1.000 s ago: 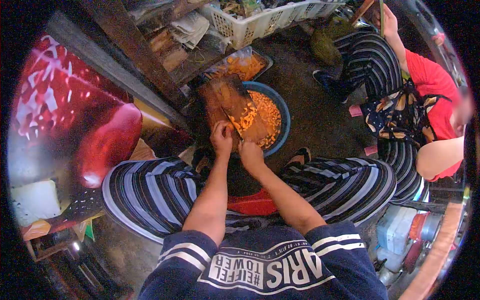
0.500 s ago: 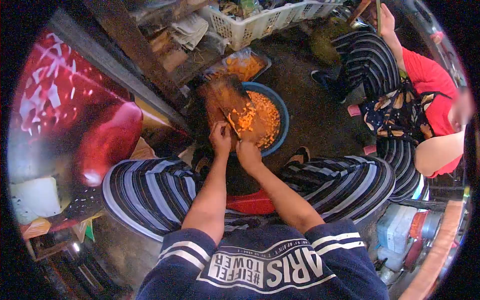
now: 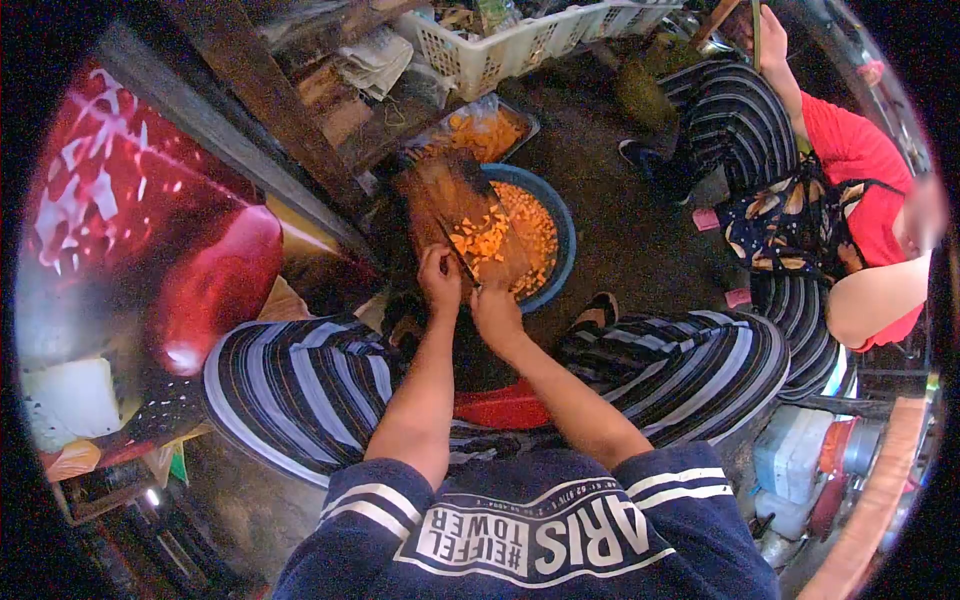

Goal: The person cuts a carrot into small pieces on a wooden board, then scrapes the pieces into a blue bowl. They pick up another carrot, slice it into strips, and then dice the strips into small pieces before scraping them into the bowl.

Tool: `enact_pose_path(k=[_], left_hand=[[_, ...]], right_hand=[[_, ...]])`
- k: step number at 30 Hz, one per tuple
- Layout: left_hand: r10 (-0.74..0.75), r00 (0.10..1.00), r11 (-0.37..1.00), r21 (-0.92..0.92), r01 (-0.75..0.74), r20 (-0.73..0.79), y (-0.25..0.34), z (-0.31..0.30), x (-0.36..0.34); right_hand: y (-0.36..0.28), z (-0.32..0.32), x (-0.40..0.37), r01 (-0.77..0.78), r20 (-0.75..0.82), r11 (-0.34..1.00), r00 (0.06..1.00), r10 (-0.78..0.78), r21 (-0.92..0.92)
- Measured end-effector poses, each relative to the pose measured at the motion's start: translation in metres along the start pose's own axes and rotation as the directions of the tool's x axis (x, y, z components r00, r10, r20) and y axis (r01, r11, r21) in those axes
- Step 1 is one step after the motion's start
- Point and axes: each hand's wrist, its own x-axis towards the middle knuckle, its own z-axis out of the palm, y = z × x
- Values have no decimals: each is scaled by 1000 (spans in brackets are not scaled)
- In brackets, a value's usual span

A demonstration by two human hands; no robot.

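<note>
A wooden cutting board (image 3: 430, 200) lies across the left side of a blue basin (image 3: 568, 262). Diced orange pieces (image 3: 484, 238), which look like carrot, are loose on the board. More of the same cubes (image 3: 535, 225) fill the basin. My right hand (image 3: 496, 312) is closed around the handle of a knife (image 3: 460, 264), whose blade points away from me over the board. Just left of the blade, my left hand (image 3: 440, 280) rests at the board's near part with fingers curled together. Whatever those fingers pinch is hidden.
Beyond the board sits a tray of orange pieces (image 3: 487, 130), partly under clear plastic. A white plastic crate (image 3: 500, 58) stands at the back. Another person in a red top (image 3: 855, 150) sits on the right. Wooden posts (image 3: 265, 90) rise at left.
The knife and the board, blurred half a second ago, now look sharper. The blade sits a little further left, beside my left fingers. Both hands have barely moved.
</note>
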Motion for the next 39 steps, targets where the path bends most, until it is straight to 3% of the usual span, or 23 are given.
enact_pose_path(k=[3, 7, 9, 11, 13, 15, 17, 21, 23, 24, 26, 27, 29, 30, 34, 36, 39], left_hand=[[-11, 1000, 999, -46, 12, 10, -2, 1, -3], [46, 998, 997, -70, -43, 33, -3, 1, 0], [50, 998, 997, -67, -47, 49, -4, -2, 4], [32, 997, 997, -65, -28, 72, -4, -4, -1], [-126, 991, 984, -130, 120, -40, 3, -5, 5], [-142, 987, 987, -80, 137, -69, 0, -7, 7], [-167, 968, 980, -142, 142, -185, -19, -5, 6], [-161, 961, 987, -54, 153, -226, -1, -12, 3], [-99, 981, 993, 53, 109, -165, 9, -14, -1], [-99, 981, 992, 56, 109, -164, 12, -13, -4], [2, 1000, 985, 174, -5, 17, 20, -9, -8], [5, 1000, 985, 174, -8, 17, 24, -6, -12], [0, 975, 950, 305, -69, 220, 31, -1, -21], [-70, 961, 916, 399, -44, 268, 30, 0, -25], [-73, 981, 898, 440, -13, 178, 27, 6, -34], [-109, 968, 827, 560, -37, 225, 29, 10, -34], [-127, 928, 784, 608, -123, 351, 36, 20, -34]], right_hand=[[-1, 5, 7, -90, 83, 995, 992, 92, -33], [10, 5, 15, -74, -36, 989, 996, 79, 125], [24, -7, 19, 208, -62, 961, 978, -199, 181], [27, -14, 21, 144, -112, 948, 987, -117, 284], [29, -26, 22, 142, -48, 977, 990, -136, 159], [30, -30, 16, 168, -62, 969, 985, -159, 182], [32, -23, 10, 371, -202, 918, 918, -340, 141], [41, -9, 3, 278, -64, 954, 960, -272, 116], [40, -32, 3, 192, 117, 971, 971, -209, 141], [41, -37, 8, 192, 118, 971, 971, -209, 144], [44, -49, 18, 97, 116, 995, 989, -96, -8], [46, -51, 21, 98, 114, 995, 989, -97, -6], [51, -55, 27, 29, 10, 999, 1000, -30, 42], [55, -52, 33, -21, 17, 1000, 1000, 21, 0], [74, -52, 43, -47, -55, 998, 997, 49, 43], [76, -56, 46, -119, -101, 990, 987, 127, 75], [72, -66, 42, -77, -106, 996, 991, 83, 53]])
